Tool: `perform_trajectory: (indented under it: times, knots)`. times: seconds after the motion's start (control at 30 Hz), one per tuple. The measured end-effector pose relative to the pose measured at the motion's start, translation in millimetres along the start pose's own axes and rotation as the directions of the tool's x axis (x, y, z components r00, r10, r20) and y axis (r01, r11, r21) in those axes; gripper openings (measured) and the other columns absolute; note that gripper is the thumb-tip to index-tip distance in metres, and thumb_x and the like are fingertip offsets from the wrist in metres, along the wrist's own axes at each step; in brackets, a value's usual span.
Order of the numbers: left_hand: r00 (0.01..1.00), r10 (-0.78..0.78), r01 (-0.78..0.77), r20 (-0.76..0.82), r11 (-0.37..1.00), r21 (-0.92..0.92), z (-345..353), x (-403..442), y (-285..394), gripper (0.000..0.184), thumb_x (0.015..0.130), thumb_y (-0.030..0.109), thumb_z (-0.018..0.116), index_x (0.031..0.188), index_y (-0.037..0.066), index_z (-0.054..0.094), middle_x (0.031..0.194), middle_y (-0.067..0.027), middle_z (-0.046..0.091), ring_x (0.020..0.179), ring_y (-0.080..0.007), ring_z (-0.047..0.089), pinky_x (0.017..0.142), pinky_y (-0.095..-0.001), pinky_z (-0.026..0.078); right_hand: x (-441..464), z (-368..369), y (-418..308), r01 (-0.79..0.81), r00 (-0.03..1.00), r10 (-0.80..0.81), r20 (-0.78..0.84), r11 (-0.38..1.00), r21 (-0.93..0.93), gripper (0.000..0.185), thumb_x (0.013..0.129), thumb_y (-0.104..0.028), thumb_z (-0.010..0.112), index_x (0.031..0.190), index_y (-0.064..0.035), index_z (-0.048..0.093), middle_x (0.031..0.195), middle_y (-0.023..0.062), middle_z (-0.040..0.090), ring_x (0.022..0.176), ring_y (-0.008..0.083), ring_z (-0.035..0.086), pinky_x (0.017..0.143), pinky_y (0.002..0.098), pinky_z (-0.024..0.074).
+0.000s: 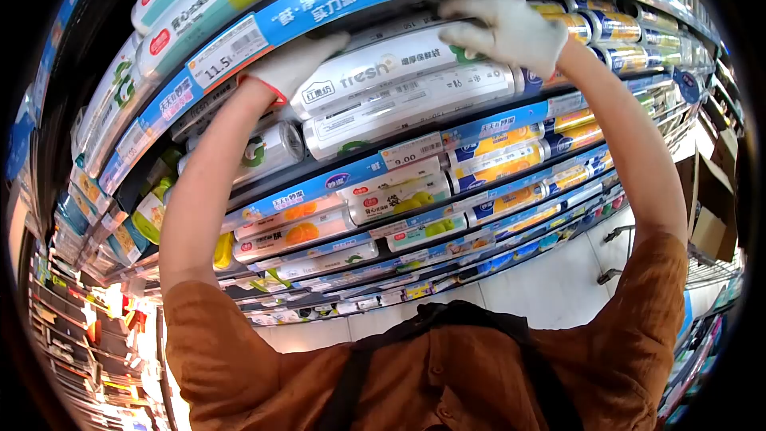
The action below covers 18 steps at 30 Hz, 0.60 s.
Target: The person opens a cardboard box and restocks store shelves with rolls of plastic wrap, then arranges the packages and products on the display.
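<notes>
A white roll of fresh-keeping bags (383, 72) with "fresh" printed on it lies on the shelf, and a matching roll (411, 108) lies in front of and below it. My left hand (297, 68), in a white glove with a red cuff edge, rests at the left end of the upper roll, fingers stretched along its back. At the right end is my right hand (511, 30), also gloved in white. Its fingers are apart, their tips on or just over the roll. Shadow under the shelf above hides part of the roll's far side.
A blue price strip (319, 12) on the shelf above runs close over both hands. Yellow-and-blue rolls (614, 28) fill the right side. Lower shelves hold more packaged rolls (399, 195). A cardboard box (710, 199) sits in a wire cart (710, 267) at right, over a tiled floor (527, 295).
</notes>
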<state>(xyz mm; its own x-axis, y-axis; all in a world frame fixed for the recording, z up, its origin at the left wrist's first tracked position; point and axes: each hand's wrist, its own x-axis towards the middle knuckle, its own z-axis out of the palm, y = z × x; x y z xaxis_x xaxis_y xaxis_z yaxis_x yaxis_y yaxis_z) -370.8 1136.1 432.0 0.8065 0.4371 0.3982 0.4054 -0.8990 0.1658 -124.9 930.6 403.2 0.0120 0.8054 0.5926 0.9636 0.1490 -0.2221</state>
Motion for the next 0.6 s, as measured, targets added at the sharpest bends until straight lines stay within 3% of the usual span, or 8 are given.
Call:
perform_trajectory:
  times: [0.03, 0.07, 0.1, 0.17, 0.27, 0.37, 0.47, 0.6]
  knots:
    - [1.000, -0.006, 0.006, -0.007, 0.999, 0.042, 1.8, 5.4, 0.7, 0.066, 0.096, 0.051, 0.056, 0.137, -0.001, 0.056, 0.135, -0.0202, 0.060, 0.124, -0.0302, 0.056, 0.110, -0.0359, 0.039, 3.7, -0.8, 2.9, -0.024, 0.999, 0.021, -0.036, 0.998, -0.063, 0.046, 0.091, -0.047, 0.061, 0.118, -0.0101, 0.068, 0.110, 0.0190, 0.069, 0.097, 0.0332, 0.068, 0.090, 0.0397, 0.0527]
    - [0.971, 0.239, -0.201, -0.016, 0.849, 0.489, 10.9, 22.7, -33.6, 0.072, 0.094, 0.052, 0.059, 0.141, -0.001, 0.051, 0.140, -0.0220, 0.056, 0.128, -0.0311, 0.054, 0.109, -0.0372, 0.040, 7.7, -1.8, 6.1, -0.052, 0.997, 0.043, -0.071, 0.991, -0.125, 0.046, 0.092, -0.046, 0.060, 0.119, -0.0095, 0.068, 0.107, 0.0191, 0.070, 0.092, 0.0318, 0.069, 0.086, 0.0392, 0.0540]
    - [0.979, 0.170, -0.118, -0.108, 0.920, 0.375, 8.7, 23.8, -30.0, 0.071, 0.094, 0.051, 0.059, 0.143, 0.000, 0.050, 0.142, -0.0220, 0.054, 0.129, -0.0315, 0.053, 0.109, -0.0374, 0.040, 14.0, -2.2, 20.9, 0.023, 0.991, -0.060, -0.118, 0.954, -0.298, 0.043, 0.093, -0.043, 0.061, 0.118, -0.0094, 0.068, 0.104, 0.0177, 0.071, 0.088, 0.0305, 0.069, 0.083, 0.0378, 0.0541]
    - [0.969, -0.015, 0.043, -0.248, 0.993, 0.106, 6.7, 18.8, -18.8, 0.071, 0.096, 0.049, 0.058, 0.146, 0.000, 0.047, 0.146, -0.0221, 0.051, 0.132, -0.0323, 0.052, 0.109, -0.0378, 0.040, 36.3, -0.8, 28.9, -0.006, 0.989, -0.031, -0.142, 0.966, -0.258, 0.044, 0.094, -0.039, 0.058, 0.122, -0.0053, 0.066, 0.115, 0.0207, 0.067, 0.103, 0.0338, 0.064, 0.092, 0.0387, 0.0503]
    - [0.924, 0.009, 0.044, -0.382, 0.990, 0.131, 16.9, 48.4, -78.3, 0.052, 0.100, 0.036, 0.059, 0.138, 0.002, 0.054, 0.134, -0.0172, 0.059, 0.120, -0.0298, 0.058, 0.102, -0.0373, 0.045, 56.1, -8.2, 28.2, -0.057, 0.987, 0.033, -0.157, 0.987, -0.150, 0.045, 0.095, -0.040, 0.058, 0.122, -0.0052, 0.066, 0.115, 0.0207, 0.067, 0.103, 0.0338, 0.063, 0.092, 0.0386, 0.0501]
    - [0.927, -0.128, 0.066, -0.353, 0.981, -0.182, 12.8, 48.7, -106.8, 0.044, 0.100, 0.031, 0.059, 0.134, 0.002, 0.056, 0.127, -0.0141, 0.060, 0.113, -0.0271, 0.059, 0.099, -0.0362, 0.047, 63.6, -10.5, 25.6, -0.094, 0.982, 0.084, -0.170, 0.994, -0.053, 0.045, 0.095, -0.040, 0.058, 0.122, -0.0051, 0.066, 0.115, 0.0206, 0.067, 0.103, 0.0337, 0.063, 0.092, 0.0385, 0.0500]
    - [0.923, -0.374, 0.130, -0.093, 0.528, -0.839, 10.1, 36.9, -106.3, 0.037, 0.100, 0.025, 0.060, 0.129, 0.002, 0.058, 0.120, -0.0111, 0.061, 0.107, -0.0243, 0.059, 0.096, -0.0351, 0.048, 67.6, -7.7, 21.2, -0.115, 0.978, 0.117, -0.175, 0.993, 0.020, 0.045, 0.095, -0.040, 0.057, 0.122, -0.0050, 0.066, 0.115, 0.0206, 0.067, 0.103, 0.0336, 0.063, 0.092, 0.0384, 0.0498]
    - [0.920, -0.389, 0.151, -0.042, 0.453, -0.879, 3.3, 3.6, -69.0, 0.025, 0.098, 0.015, 0.064, 0.119, 0.002, 0.061, 0.106, -0.0063, 0.060, 0.095, -0.0178, 0.058, 0.089, -0.0320, 0.050, 67.3, -6.5, 14.4, -0.124, 0.975, 0.140, -0.174, 0.987, 0.104, 0.046, 0.095, -0.041, 0.057, 0.122, -0.0049, 0.065, 0.115, 0.0205, 0.066, 0.102, 0.0335, 0.063, 0.092, 0.0383, 0.0496]
